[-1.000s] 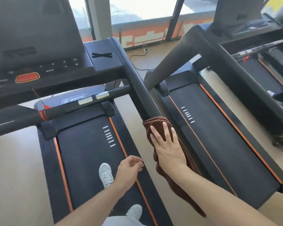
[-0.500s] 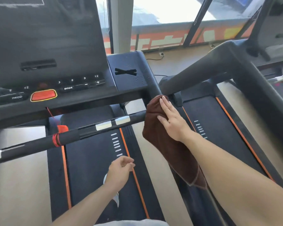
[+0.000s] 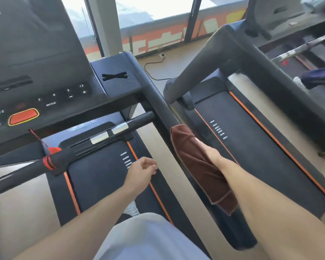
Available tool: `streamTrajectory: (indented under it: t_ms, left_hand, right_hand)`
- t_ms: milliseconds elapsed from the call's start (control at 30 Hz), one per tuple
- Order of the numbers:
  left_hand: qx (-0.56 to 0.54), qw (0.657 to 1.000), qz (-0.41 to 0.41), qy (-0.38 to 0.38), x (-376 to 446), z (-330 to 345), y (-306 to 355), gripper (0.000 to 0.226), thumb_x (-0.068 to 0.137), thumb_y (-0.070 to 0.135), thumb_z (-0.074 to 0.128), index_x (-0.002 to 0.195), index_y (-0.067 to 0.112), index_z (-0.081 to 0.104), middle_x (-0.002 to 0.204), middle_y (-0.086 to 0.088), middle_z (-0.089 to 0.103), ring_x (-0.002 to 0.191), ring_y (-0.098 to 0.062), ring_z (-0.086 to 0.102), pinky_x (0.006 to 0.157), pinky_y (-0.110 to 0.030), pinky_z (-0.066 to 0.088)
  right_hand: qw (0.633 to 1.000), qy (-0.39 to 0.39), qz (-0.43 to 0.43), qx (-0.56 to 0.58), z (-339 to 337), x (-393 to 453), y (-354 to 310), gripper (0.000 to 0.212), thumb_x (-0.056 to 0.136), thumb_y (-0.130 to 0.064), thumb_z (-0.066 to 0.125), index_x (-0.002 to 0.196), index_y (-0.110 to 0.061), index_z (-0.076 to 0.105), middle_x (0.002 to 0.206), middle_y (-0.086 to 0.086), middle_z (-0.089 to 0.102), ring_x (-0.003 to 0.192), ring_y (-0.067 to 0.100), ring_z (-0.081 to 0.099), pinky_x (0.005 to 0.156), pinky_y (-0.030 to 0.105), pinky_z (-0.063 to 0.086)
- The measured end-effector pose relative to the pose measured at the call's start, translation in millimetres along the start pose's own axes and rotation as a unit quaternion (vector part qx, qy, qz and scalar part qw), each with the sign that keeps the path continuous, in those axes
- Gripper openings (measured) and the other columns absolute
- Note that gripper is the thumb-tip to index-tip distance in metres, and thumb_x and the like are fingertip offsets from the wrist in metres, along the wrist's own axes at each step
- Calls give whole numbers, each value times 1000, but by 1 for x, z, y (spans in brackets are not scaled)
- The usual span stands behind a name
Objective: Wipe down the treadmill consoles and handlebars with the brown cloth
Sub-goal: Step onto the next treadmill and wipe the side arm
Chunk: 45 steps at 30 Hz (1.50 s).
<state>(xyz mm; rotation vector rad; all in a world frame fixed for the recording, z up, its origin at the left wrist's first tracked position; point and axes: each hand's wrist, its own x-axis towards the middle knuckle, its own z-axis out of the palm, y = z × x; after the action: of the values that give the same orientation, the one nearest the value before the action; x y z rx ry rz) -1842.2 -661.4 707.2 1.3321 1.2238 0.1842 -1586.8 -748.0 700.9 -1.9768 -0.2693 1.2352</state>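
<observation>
The brown cloth [image 3: 199,166] lies draped over the right handlebar [image 3: 163,109] of the near treadmill, some way down the bar from the console [image 3: 45,87], and its loose end hangs off the lower side of the bar. The right hand [image 3: 212,154] is mostly hidden under and behind the cloth, so I cannot tell if its fingers wrap the bar or only press flat on the fabric. The left hand [image 3: 141,173] hovers over the running belt [image 3: 101,175], inboard of the handlebar, with fingers loosely curled and holding nothing. The risk I see is that the cloth slides off: only a part of it seems pressed by the hand, and the hanging end could pull it down to the floor if the pressure becomes light during the stroke. Also the water drops near the cross mark on the console corner [image 3: 118,74] could stay unwiped if the strokes stop short of it. Compared with half a second ago, the hand and cloth are lower on the handlebar, farther from the console, and the cloth now covers the hand instead of lying under it.
</observation>
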Motion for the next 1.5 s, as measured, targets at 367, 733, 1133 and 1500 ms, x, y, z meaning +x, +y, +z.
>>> streamTrajectory:
  t_ms: [367, 733, 1133, 1500]
  left_hand:
    - [-106, 991, -17, -80, -85, 138, -11, 48, 88, 58, 69, 118, 23, 57, 109, 5, 71, 97, -13, 72, 92, -37, 59]
    - [-79, 992, -19, -100, -131, 183, -57, 23, 89, 36, 77, 94, 14, 71, 87, -4, 77, 83, -20, 74, 83, -42, 62]
    - [-91, 991, 85, 38, -144, 91, -41, 23, 96, 24, 67, 77, 11, 61, 69, 1, 62, 69, -8, 57, 66, -21, 46]
    - [-96, 982, 99, 133, -71, -47, -28, 19, 87, 31, 79, 77, 23, 65, 72, 8, 70, 72, -10, 65, 73, -31, 54]
  right_hand:
    - [983, 8, -106, -151, -66, -132, 110, 23, 98, -55, 59, 121, -51, 63, 118, -30, 68, 112, -7, 60, 104, 25, 41]
    - [970, 180, -160, -31, -63, -207, 192, 37, 82, -29, 87, 112, -36, 67, 101, -17, 75, 95, 5, 71, 80, 25, 57]
    - [947, 198, -251, 19, 16, -237, 127, 11, 87, -28, 80, 87, -33, 70, 82, -14, 70, 88, -6, 63, 67, 6, 47]
    - [957, 154, -224, 98, 127, -160, 25, 5, 93, -29, 76, 94, -30, 72, 88, -7, 77, 82, 10, 73, 75, 33, 59]
